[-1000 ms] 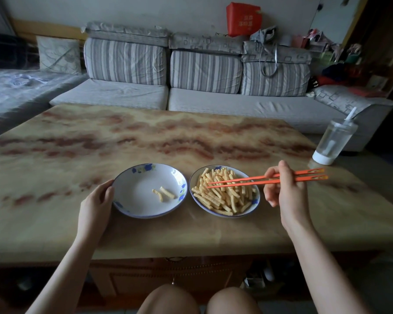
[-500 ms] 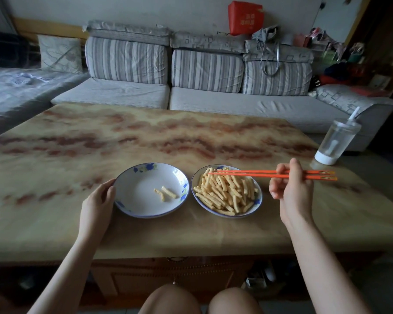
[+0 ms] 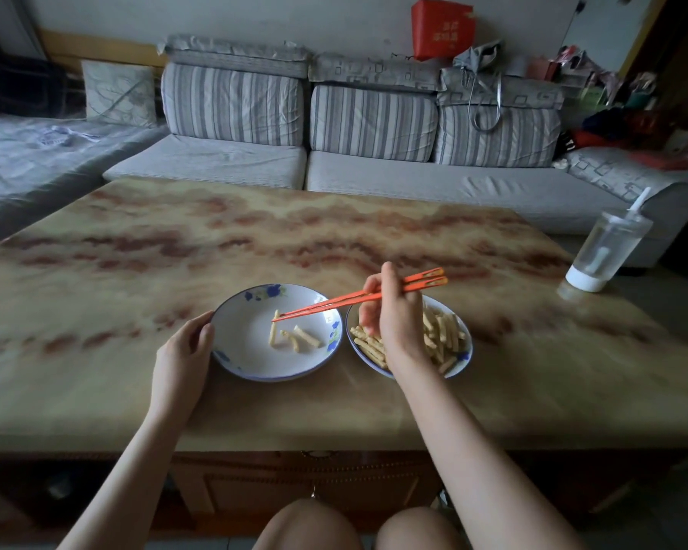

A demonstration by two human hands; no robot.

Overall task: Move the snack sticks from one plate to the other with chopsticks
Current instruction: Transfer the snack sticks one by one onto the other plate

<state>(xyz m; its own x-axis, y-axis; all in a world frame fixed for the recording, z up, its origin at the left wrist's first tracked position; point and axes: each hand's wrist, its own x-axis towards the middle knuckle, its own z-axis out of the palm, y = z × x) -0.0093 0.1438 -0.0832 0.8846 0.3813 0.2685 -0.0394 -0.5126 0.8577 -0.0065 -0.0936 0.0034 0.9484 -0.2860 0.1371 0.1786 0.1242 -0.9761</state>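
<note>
On my feed the right hand (image 3: 394, 323) hovers over the right plate (image 3: 464, 351), just right of the left plate (image 3: 241, 353). Its wrist is bent and its forearm runs down toward the near edge of view. Its fingers are curled round the orange chopsticks (image 3: 346, 299), which slant down and leftward across the left plate's right rim. Their tips meet over that plate's middle and pinch a stick (image 3: 273, 331) near its upper end. The stick stands nearly upright; I cannot tell whether its lower end touches the plate. Two more sticks (image 3: 307, 337) lie in the left plate, just right of the pinched one. The left hand (image 3: 183, 351) holds the left plate's left rim, fingers curved against it. The pile (image 3: 441, 335) fills the right plate, partly hidden by the right hand.
</note>
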